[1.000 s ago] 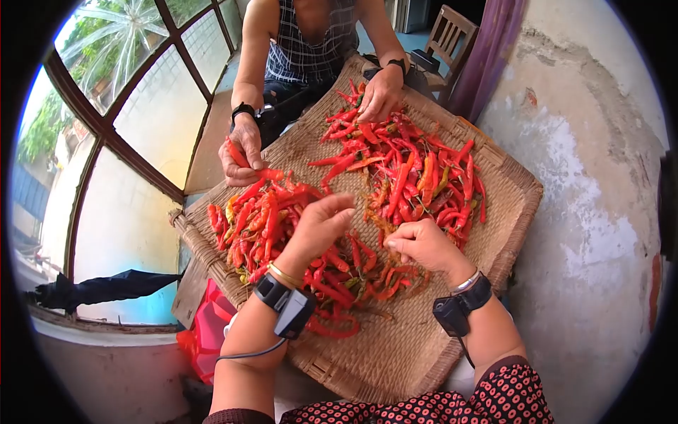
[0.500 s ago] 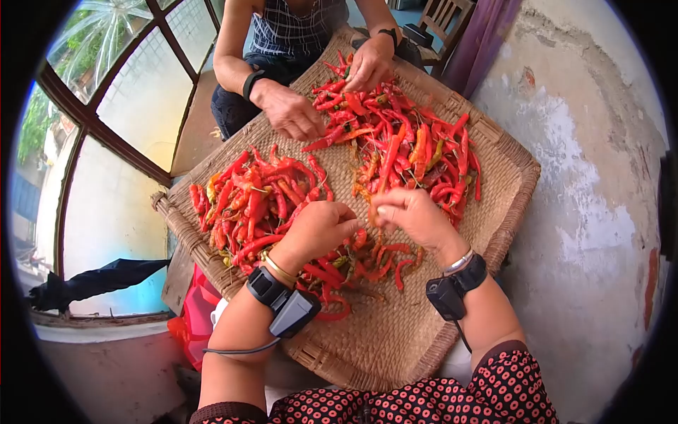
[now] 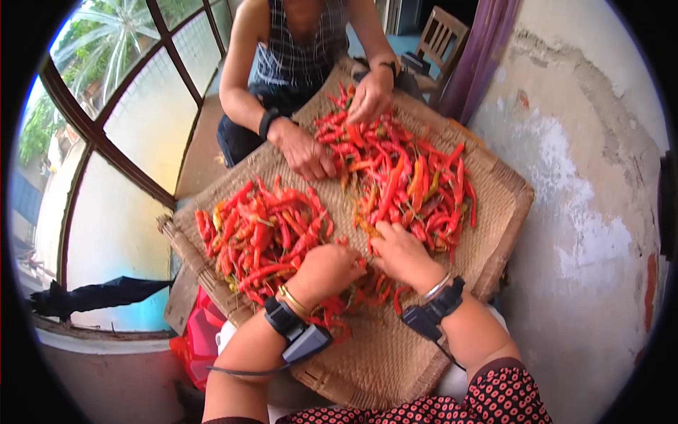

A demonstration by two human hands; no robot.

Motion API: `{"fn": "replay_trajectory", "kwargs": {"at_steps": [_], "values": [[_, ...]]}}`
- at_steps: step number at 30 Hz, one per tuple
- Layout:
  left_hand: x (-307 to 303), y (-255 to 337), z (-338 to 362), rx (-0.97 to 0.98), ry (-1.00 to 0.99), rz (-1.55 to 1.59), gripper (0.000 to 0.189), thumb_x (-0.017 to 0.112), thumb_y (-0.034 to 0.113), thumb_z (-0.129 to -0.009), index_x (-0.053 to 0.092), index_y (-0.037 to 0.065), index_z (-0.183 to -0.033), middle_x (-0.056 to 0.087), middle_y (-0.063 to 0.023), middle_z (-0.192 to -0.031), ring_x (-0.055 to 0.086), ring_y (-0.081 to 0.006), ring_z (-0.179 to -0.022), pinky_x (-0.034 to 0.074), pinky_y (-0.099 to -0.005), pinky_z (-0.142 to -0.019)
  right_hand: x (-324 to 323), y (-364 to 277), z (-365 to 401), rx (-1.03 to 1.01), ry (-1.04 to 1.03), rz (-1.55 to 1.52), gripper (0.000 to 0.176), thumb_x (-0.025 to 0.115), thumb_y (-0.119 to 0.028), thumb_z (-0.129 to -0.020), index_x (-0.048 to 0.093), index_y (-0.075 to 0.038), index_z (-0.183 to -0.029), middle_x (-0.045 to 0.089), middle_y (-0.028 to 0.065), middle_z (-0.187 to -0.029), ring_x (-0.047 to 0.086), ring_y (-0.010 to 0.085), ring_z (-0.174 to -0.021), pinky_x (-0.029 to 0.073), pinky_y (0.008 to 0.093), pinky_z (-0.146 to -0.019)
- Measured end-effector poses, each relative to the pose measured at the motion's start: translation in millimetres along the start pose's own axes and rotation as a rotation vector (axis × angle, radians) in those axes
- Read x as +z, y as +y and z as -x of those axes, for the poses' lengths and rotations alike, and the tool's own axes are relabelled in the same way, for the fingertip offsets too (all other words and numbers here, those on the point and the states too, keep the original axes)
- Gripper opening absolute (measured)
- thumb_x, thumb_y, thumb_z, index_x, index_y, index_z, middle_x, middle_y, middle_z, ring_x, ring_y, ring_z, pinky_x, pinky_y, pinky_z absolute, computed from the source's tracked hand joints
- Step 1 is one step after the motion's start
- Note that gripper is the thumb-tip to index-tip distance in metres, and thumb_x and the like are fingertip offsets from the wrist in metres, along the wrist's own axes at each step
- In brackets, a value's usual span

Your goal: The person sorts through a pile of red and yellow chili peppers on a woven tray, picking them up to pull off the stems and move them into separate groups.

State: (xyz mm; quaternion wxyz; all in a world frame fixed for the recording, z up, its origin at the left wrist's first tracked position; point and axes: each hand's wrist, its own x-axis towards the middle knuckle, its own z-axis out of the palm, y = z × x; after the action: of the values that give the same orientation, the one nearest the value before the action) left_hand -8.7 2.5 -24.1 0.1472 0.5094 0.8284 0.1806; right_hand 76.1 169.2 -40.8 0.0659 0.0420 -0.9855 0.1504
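Since half a second ago, both hands have dropped from a raised pinch onto the red chillies (image 3: 265,233) heaped on the woven tray (image 3: 395,353), seemingly rummaging. The left hand (image 3: 328,268) is curled in a loose fist on the near chillies. The right hand (image 3: 399,251), just beside it, digs its fingers in, grip unclear. A co-worker's hand (image 3: 307,152) rests at the far side.

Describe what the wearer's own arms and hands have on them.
Left hand: black wrist strap carrying a grey-black sensor box, a thin cable and a gold bangle. Right hand: black band with a black unit, plus a silver bangle. Forearms bare; dark red-dotted sleeve above the right elbow.
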Motion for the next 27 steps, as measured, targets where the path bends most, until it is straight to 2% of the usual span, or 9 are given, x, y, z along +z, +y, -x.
{"fn": "replay_trajectory", "kwargs": {"at_steps": [4,8,11,12,13,18,20,22,27], "values": [[-4.2,3.3,-0.6,-0.023,0.003,0.031,0.028,0.060,0.033,-0.076,0.062,0.005,-0.080,0.061,-0.0145,-0.069,0.061,-0.0323,-0.069,0.049,-0.0426,-0.061,-5.8,-3.9,-2.2,0.143,-0.198,-0.135,0.016,0.062,-0.011,-0.070,0.055,0.000,-0.078,0.048,0.0149,-0.096,0.055,0.0326,-0.088,0.047,0.0437,-0.071],[-6.5,2.7,-0.7,-0.011,0.055,0.076,0.027,0.062,0.028,-0.076,0.060,0.004,-0.089,0.061,-0.0166,-0.077,0.060,-0.0336,-0.072,0.047,-0.0414,-0.064,-12.2,-7.7,-3.8,0.220,-0.198,-0.325,0.023,0.062,-0.015,-0.073,0.058,0.002,-0.088,0.048,0.0177,-0.101,0.055,0.0324,-0.091,0.047,0.0421,-0.073],[-6.1,2.5,-2.3,-0.007,0.188,0.146,0.029,0.063,0.024,-0.075,0.058,0.002,-0.092,0.060,-0.0181,-0.081,0.059,-0.0346,-0.075,0.048,-0.0422,-0.066,-22.9,-5.6,-4.6,0.144,-0.077,-0.697,0.046,0.066,-0.013,-0.077,0.052,0.005,-0.116,0.045,0.0106,-0.114,0.057,0.0144,-0.078,0.047,0.0274,-0.074],[-5.0,2.2,-3.3,-0.013,0.267,0.194,0.029,0.064,0.023,-0.074,0.057,0.001,-0.091,0.060,-0.0182,-0.082,0.060,-0.0346,-0.076,0.048,-0.0432,-0.066,-22.2,-5.1,-4.5,0.164,-0.062,-0.978,0.037,0.061,-0.016,-0.082,0.054,0.005,-0.112,0.046,0.0118,-0.113,0.055,0.0168,-0.092,0.048,0.0280,-0.076],[-7.8,0.9,-5.9,0.006,0.258,0.324,0.032,0.066,0.023,-0.072,0.057,0.000,-0.092,0.061,-0.0195,-0.082,0.059,-0.0373,-0.077,0.047,-0.0433,-0.065,-29.0,-5.7,-2.2,0.195,-0.112,-1.129,0.035,0.059,-0.015,-0.084,0.054,0.006,-0.112,0.046,0.0104,-0.112,0.056,0.0141,-0.089,0.048,0.0257,-0.072],[-24.2,10.4,-7.4,-0.292,0.012,1.097,0.017,0.062,0.013,-0.083,0.056,-0.001,-0.092,0.061,-0.0035,-0.077,0.054,-0.0062,-0.066,0.045,-0.0226,-0.058,-44.0,-12.7,-0.5,0.189,-0.123,-1.346,0.033,0.055,-0.012,-0.086,0.053,0.005,-0.114,0.047,0.0073,-0.112,0.058,0.0078,-0.078,0.044,0.0177,-0.056],[-21.1,5.4,-8.4,-0.274,0.030,1.164,0.020,0.060,0.015,-0.086,0.057,0.004,-0.101,0.059,0.0027,-0.081,0.052,-0.0024,-0.063,0.040,-0.0164,-0.054,-50.1,-16.2,-1.2,0.192,-0.119,-1.342,0.033,0.055,-0.013,-0.086,0.052,0.004,-0.115,0.052,0.0061,-0.106,0.058,0.0083,-0.078,0.045,0.0187,-0.056],[-18.0,7.3,-7.6,-0.184,0.084,1.285,0.017,0.059,0.015,-0.086,0.057,0.004,-0.099,0.060,0.0028,-0.080,0.053,-0.0027,-0.065,0.041,-0.0161,-0.055,-48.2,-14.7,0.7,0.194,-0.175,-1.337,0.033,0.054,-0.014,-0.086,0.052,0.002,-0.115,0.057,0.0041,-0.098,0.058,0.0085,-0.076,0.045,0.0193,-0.057],[-32.7,0.6,-12.0,-0.309,0.015,1.087,0.016,0.058,0.016,-0.086,0.059,0.002,-0.093,0.058,0.0030,-0.074,0.048,-0.0029,-0.060,0.040,-0.0196,-0.053,-49.7,-10.9,4.6,0.302,-0.132,-1.366,0.033,0.057,-0.015,-0.084,0.055,-0.001,-0.113,0.062,0.0041,-0.085,0.060,0.0111,-0.072,0.048,0.0243,-0.061]]}}
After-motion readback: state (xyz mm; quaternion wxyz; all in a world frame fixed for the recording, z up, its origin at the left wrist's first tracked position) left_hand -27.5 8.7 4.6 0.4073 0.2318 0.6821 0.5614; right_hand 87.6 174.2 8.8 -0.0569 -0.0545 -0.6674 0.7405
